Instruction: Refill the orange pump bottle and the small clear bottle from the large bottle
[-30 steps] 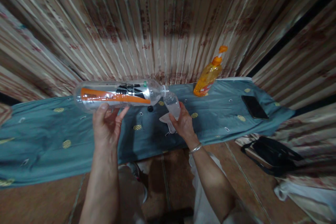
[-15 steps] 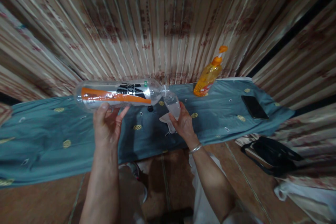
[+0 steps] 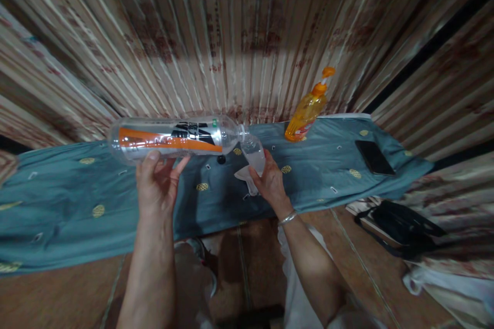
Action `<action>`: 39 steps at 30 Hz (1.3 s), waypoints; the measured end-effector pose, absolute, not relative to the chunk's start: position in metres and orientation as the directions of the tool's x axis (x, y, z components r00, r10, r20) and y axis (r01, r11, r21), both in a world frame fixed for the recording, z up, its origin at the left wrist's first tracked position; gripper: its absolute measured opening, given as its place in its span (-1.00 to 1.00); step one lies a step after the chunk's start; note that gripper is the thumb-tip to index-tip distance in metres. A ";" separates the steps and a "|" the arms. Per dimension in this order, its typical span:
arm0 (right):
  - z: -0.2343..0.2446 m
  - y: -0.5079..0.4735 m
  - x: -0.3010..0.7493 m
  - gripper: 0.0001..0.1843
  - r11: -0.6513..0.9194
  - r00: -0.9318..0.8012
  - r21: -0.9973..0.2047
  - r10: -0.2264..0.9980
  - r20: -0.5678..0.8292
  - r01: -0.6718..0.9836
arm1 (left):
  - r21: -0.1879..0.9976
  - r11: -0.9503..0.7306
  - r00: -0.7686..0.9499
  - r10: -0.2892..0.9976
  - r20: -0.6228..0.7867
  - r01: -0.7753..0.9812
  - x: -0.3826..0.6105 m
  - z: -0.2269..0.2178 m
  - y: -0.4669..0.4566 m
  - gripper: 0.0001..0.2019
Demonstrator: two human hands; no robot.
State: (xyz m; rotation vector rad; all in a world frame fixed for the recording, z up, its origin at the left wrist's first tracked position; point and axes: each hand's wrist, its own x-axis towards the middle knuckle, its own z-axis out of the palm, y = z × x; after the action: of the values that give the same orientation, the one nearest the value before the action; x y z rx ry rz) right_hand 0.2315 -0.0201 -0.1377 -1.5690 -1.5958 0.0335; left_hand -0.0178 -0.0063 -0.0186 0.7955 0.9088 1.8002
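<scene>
My left hand [image 3: 158,177] grips a large clear plastic bottle [image 3: 170,139] from below, near the middle of its orange and silver label. The bottle lies almost level in the air, its mouth pointing right. My right hand [image 3: 272,177] is closed around a small clear cup [image 3: 253,154], tilted with its opening at the bottle's mouth. Cloudy liquid seems to be in the cup. A whitish translucent piece [image 3: 247,179] shows beneath the cup, its kind unclear. On the cloth below the bottle sits a small dark round cap-like thing [image 3: 221,160].
A teal patterned cloth [image 3: 116,190] covers the long table. An orange pump bottle [image 3: 305,115] stands at the back, and a black phone [image 3: 374,157] lies at the right. A dark bag [image 3: 403,226] is on the floor at right. Pleated curtains [image 3: 231,36] hang behind.
</scene>
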 end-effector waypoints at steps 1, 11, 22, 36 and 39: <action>-0.138 -0.020 0.232 -0.30 0.204 0.175 -0.565 0.821 0.544 0.799 | 0.849 -0.284 -0.348 0.929 0.128 -0.445 -0.018 -0.019 -0.006 -0.61; -0.138 -0.020 0.232 -0.29 0.205 0.178 -0.574 0.823 0.539 0.793 | 0.844 -0.280 -0.347 0.930 0.121 -0.457 -0.016 -0.017 -0.007 -0.62; -0.137 -0.020 0.231 -0.29 0.186 0.181 -0.565 0.828 0.531 0.804 | 0.852 -0.285 -0.349 0.928 0.131 -0.440 -0.016 -0.016 -0.008 -0.63; -0.140 -0.019 0.231 -0.30 0.194 0.186 -0.565 0.818 0.545 0.802 | 0.839 -0.290 -0.356 0.926 0.125 -0.461 -0.015 -0.016 -0.007 -0.62; -0.139 -0.019 0.231 -0.29 0.192 0.186 -0.566 0.820 0.542 0.802 | 0.838 -0.287 -0.355 0.927 0.120 -0.465 -0.015 -0.016 -0.008 -0.61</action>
State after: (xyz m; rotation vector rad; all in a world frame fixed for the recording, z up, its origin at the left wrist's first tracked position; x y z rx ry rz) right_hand 0.2309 -0.0193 -0.1387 -1.5822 -1.5884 0.0257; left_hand -0.0153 -0.0076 -0.0157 0.7731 0.8956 1.8053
